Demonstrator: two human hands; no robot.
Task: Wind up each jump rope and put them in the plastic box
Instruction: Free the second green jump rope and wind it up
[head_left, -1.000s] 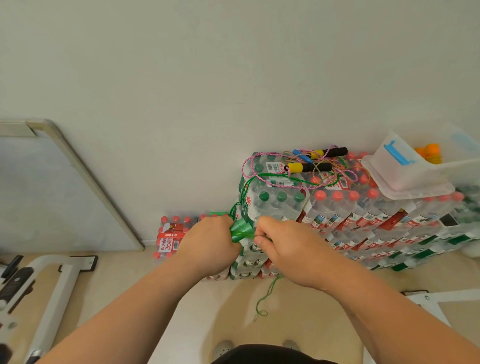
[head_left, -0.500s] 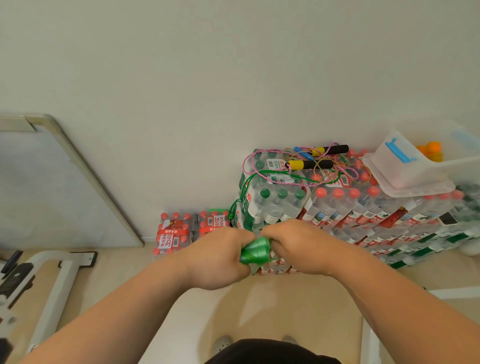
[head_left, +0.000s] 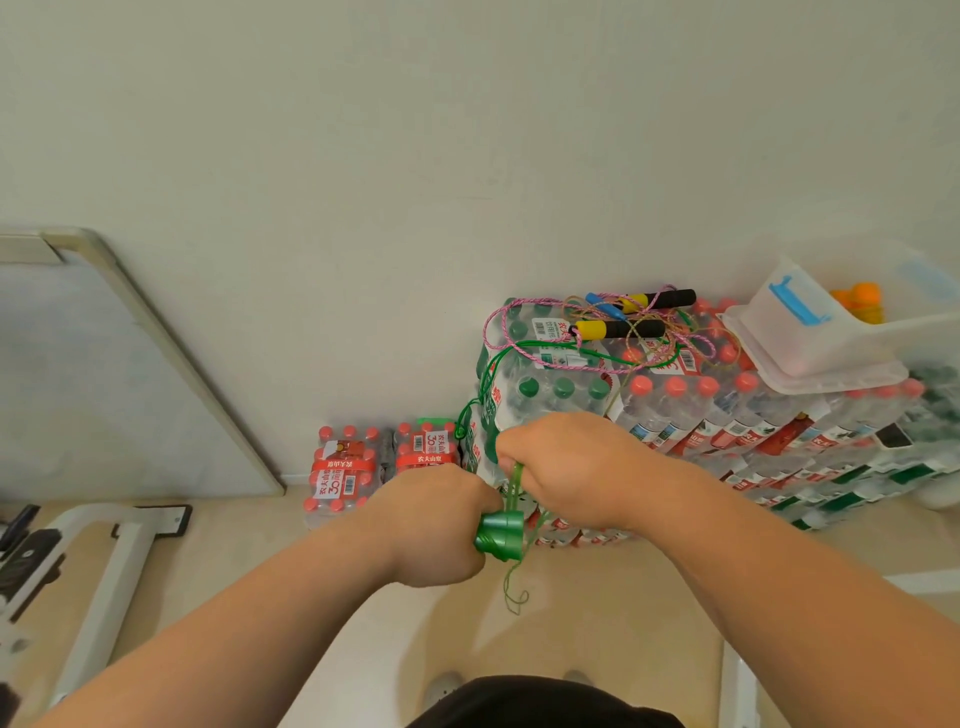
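the left hand (head_left: 434, 525) grips the green handle (head_left: 500, 535), its long axis pointing right toward the right hand (head_left: 569, 467), which pinches the green cord (head_left: 514, 486) just above it. the plastic box (head_left: 821, 338) sits far right, nearer the right hand.

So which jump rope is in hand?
The green jump rope: the left hand grips its handle, the right hand pinches its cord. The pink rope lies untouched on the bottle packs.
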